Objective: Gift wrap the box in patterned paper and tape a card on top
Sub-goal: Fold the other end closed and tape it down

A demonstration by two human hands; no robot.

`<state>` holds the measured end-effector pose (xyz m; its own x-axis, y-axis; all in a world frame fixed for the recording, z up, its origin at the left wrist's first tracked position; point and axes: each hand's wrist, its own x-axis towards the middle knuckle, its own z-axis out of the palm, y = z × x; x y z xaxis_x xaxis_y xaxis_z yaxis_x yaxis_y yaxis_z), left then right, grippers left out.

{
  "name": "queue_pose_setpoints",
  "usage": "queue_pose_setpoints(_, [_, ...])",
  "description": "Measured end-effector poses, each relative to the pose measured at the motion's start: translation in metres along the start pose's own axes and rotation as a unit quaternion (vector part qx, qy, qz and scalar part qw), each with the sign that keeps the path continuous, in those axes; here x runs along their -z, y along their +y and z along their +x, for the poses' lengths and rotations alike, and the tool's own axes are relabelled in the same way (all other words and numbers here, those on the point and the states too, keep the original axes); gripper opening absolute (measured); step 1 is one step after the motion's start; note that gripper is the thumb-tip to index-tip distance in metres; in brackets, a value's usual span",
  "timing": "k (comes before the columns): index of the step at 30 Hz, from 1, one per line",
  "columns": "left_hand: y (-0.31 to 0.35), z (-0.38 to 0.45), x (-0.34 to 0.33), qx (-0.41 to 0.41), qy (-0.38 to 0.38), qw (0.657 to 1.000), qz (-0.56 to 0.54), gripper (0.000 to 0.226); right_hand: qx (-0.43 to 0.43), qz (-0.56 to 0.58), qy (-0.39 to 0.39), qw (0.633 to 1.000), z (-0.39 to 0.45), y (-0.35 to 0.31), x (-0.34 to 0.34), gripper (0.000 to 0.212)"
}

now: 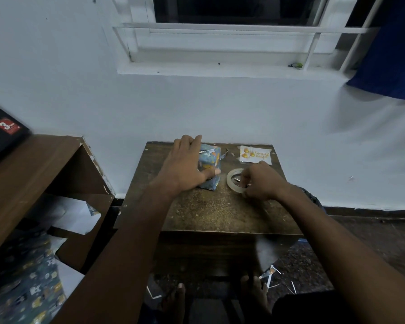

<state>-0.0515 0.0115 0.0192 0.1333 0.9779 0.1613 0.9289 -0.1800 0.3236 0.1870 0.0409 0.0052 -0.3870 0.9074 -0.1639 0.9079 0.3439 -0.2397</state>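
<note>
A small box wrapped in blue patterned paper (211, 164) stands on the dark wooden table (211, 211). My left hand (187, 164) lies over its left side with fingers across the top and the thumb pressed on its front face. A roll of clear tape (234, 180) lies flat just right of the box. My right hand (261, 181) has its fingers curled on the roll's right rim, pinching it. A white card with orange balloons (255, 155) rests at the table's far right corner.
A brown shelf unit (33, 164) stands to the left, with loose white and patterned wrapping paper (33, 277) in and below it. A dark box (2, 132) lies on its top. Paper scraps (271, 277) litter the floor by my feet. A wall and window are behind.
</note>
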Motion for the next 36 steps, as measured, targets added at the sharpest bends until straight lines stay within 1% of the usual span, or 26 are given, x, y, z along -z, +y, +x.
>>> queue_pose_setpoints(3, [0.006, -0.001, -0.004, 0.02, 0.047, 0.994, 0.093, 0.089, -0.007, 0.094, 0.027, 0.995, -0.003, 0.003, 0.011, 0.012])
queue_pose_setpoints(4, [0.01, -0.001, -0.003, 0.028, 0.056, 0.991, 0.117, 0.089, -0.009, 0.128, 0.041, 0.991, -0.004, 0.005, 0.014, 0.013])
queue_pose_setpoints(7, [0.02, 0.002, -0.003, 0.042, 0.072, 0.987, 0.139, 0.095, -0.008, 0.214, 0.086, 0.973, -0.005, 0.013, 0.017, 0.011])
queue_pose_setpoints(8, [0.021, 0.003, -0.003, 0.036, 0.075, 0.987, 0.141, 0.091, -0.001, 0.23, 0.096, 0.969, -0.005, 0.016, 0.017, 0.012])
queue_pose_setpoints(9, [0.021, 0.004, -0.004, 0.026, 0.078, 0.987, 0.135, 0.083, 0.008, 0.245, 0.102, 0.964, -0.004, 0.019, 0.017, 0.014])
queue_pose_setpoints(10, [0.021, 0.005, -0.006, 0.009, 0.085, 0.99, 0.115, 0.071, 0.019, 0.265, 0.107, 0.958, -0.004, 0.021, 0.018, 0.017])
queue_pose_setpoints(12, [0.021, 0.009, -0.006, -0.059, 0.094, 0.993, 0.04, 0.047, 0.045, 0.299, 0.116, 0.946, -0.003, 0.025, 0.02, 0.022])
queue_pose_setpoints(13, [0.024, 0.011, -0.005, -0.093, 0.09, 0.992, -0.005, 0.044, 0.057, 0.313, 0.12, 0.94, -0.003, 0.026, 0.021, 0.023])
queue_pose_setpoints(14, [0.027, 0.013, -0.005, -0.115, 0.089, 0.987, -0.062, 0.048, 0.064, 0.329, 0.121, 0.934, -0.004, 0.027, 0.022, 0.023])
queue_pose_setpoints(16, [0.035, 0.015, -0.006, -0.112, 0.092, 0.972, -0.184, 0.054, 0.075, 0.361, 0.116, 0.922, -0.006, 0.026, 0.023, 0.022])
queue_pose_setpoints(18, [0.042, 0.017, -0.007, -0.093, 0.105, 0.959, -0.246, 0.05, 0.085, 0.388, 0.116, 0.91, -0.008, 0.025, 0.025, 0.02])
queue_pose_setpoints(21, [0.048, 0.019, -0.004, -0.062, 0.107, 0.954, -0.274, 0.027, 0.106, 0.413, 0.12, 0.897, -0.01, 0.02, 0.026, 0.017])
queue_pose_setpoints(23, [0.051, 0.021, -0.001, -0.038, 0.093, 0.945, -0.311, 0.014, 0.118, 0.422, 0.125, 0.89, -0.01, 0.017, 0.026, 0.018])
queue_pose_setpoints(25, [0.051, 0.022, 0.0, -0.028, 0.079, 0.937, -0.34, 0.016, 0.126, 0.429, 0.127, 0.885, -0.009, 0.016, 0.025, 0.018])
queue_pose_setpoints(28, [0.051, 0.023, -0.002, -0.024, 0.097, 0.937, -0.335, 0.01, 0.123, 0.444, 0.121, 0.879, -0.009, 0.013, 0.025, 0.016])
queue_pose_setpoints(30, [0.049, 0.024, -0.003, -0.013, 0.112, 0.926, -0.361, 0.007, 0.123, 0.45, 0.109, 0.878, -0.01, 0.011, 0.026, 0.018])
queue_pose_setpoints(32, [0.049, 0.024, -0.002, -0.008, 0.111, 0.912, -0.395, 0.005, 0.125, 0.456, 0.097, 0.876, -0.01, 0.01, 0.025, 0.018])
queue_pose_setpoints(36, [0.05, 0.023, 0.0, 0.002, 0.101, 0.897, -0.431, 0.003, 0.139, 0.473, 0.087, 0.866, -0.012, 0.008, 0.026, 0.009])
